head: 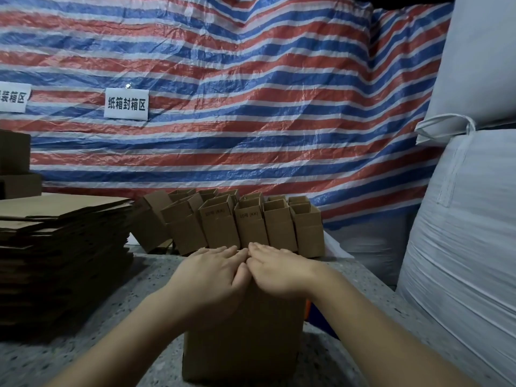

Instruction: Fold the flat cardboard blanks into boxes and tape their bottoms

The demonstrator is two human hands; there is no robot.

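On the speckled grey table (349, 277) right in front of you stands a brown cardboard box (243, 339), upright, and both your hands lie flat on its top. Your left hand (215, 270) and your right hand (279, 270) sit side by side with fingers straight and held together, palms down, pressing the top flaps; the fingertips of the two hands meet near the far edge of the box, and the thumbs touch at the middle seam. Neither hand curls round anything. Just beyond your fingers, a cluster of folded boxes (251, 222) stands in rows with open tops up, a few on the left leaning over. To your left, a tall stack of flat cardboard blanks (61, 241) rests on the table, well apart from the box under your hands. At the box's right side a bit of something orange and blue (315, 311) peeks out, too hidden to tell what it is. Behind the table hangs a red, white and blue striped tarp (251, 93) with a white paper sign (126, 104) on it, and large white bulk bags (469, 219) stand to your right
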